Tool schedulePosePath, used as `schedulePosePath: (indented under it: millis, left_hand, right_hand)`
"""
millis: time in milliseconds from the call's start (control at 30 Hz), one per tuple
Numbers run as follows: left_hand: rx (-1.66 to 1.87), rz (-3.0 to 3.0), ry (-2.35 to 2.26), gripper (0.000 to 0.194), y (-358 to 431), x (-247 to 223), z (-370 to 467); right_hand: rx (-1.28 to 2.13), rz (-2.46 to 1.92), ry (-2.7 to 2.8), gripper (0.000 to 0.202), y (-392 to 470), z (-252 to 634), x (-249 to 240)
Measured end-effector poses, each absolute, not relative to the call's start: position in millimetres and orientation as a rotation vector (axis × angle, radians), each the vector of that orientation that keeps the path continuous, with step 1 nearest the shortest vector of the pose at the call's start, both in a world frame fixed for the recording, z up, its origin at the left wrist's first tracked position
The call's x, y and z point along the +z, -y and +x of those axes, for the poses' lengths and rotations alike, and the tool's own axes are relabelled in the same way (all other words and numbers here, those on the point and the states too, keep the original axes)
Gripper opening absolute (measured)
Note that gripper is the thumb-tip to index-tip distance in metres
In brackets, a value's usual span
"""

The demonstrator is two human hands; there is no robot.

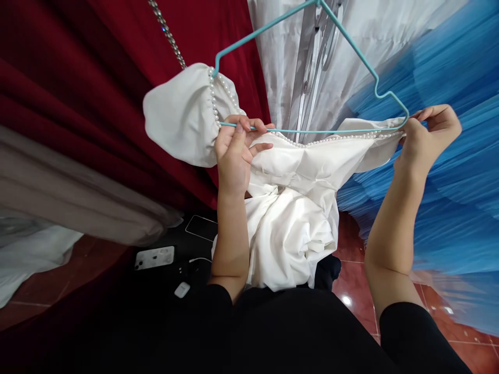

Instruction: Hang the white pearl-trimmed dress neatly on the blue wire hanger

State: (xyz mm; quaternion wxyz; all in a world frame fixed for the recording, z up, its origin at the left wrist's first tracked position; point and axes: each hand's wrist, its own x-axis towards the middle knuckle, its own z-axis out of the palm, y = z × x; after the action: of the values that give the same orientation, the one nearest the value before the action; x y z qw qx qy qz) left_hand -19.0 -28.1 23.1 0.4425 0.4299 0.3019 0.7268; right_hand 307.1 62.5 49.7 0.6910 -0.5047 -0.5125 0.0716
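A white dress (pixel 290 228) with pearl trim along its neckline hangs in front of me, its skirt bunched over my lap. The light blue wire hanger (pixel 268 26) runs along the neckline, and one end sits inside the puffed sleeve (pixel 179 117) on the left. My left hand (pixel 237 150) is closed on the hanger's bottom bar, thumb and fingers pinching it beside that sleeve. At the right end, my right hand (pixel 427 132) pinches the dress's other pearl-edged sleeve against the hanger's corner. Its fingertips are partly hidden.
Dark red cloth (pixel 117 78) hangs at the left, white garments (pixel 278 62) behind, and blue tulle (pixel 448 208) at the right. A phone (pixel 155 257), another phone-like object (pixel 201 227) and a white earbud case (pixel 182 290) lie on a dark surface, lower left. Red tiles (pixel 353 285) cover the floor.
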Motion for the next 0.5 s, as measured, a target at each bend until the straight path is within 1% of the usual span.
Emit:
schedulePosePath:
  millis: [100,233,433,500]
  left_hand:
    - [1.809,1.055,-0.715,0.018,26,21,-20]
    - [1.813,1.047,-0.644,0.02,22,17,-22]
    - [1.827,1.061,-0.595,0.016,17,10,-22]
    - [1.826,1.069,-0.606,0.017,17,9,-21]
  right_hand:
    - [0.202,-1.062,1.136,0.025,-65,308,56]
    - [0.127,-0.934,1.133,0.029,-74,298,81]
    - [0.114,-0.757,1.33,0.025,-69,258,118]
    - [0.187,-0.768,1.369,0.026,-64,246,124]
